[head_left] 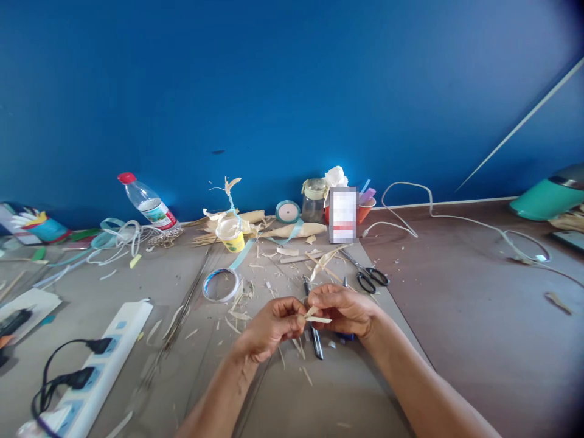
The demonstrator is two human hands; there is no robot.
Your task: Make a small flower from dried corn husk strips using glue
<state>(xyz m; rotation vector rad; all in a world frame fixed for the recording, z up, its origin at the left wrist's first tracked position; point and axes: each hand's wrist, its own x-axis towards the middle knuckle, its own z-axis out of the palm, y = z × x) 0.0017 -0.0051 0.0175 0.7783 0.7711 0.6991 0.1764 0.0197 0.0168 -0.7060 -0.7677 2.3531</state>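
Blue wall (255, 91) behind; left of black-handled metal scissors (359, 265), left hand (276, 328) and right hand (349, 309) pinch a flat, pale fibrous strip (322, 319), lying crosswise.

A red-capped plastic bottle (154, 208) and a lidded clear jar (313, 205) stand near the blue wall (274, 91); a white power strip (108, 368) holds two black plugs (82, 378); a white cable (456, 216) snakes rightward.

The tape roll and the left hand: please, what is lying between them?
In the head view, thin pale scraps lie scattered between the tape roll and the left hand.
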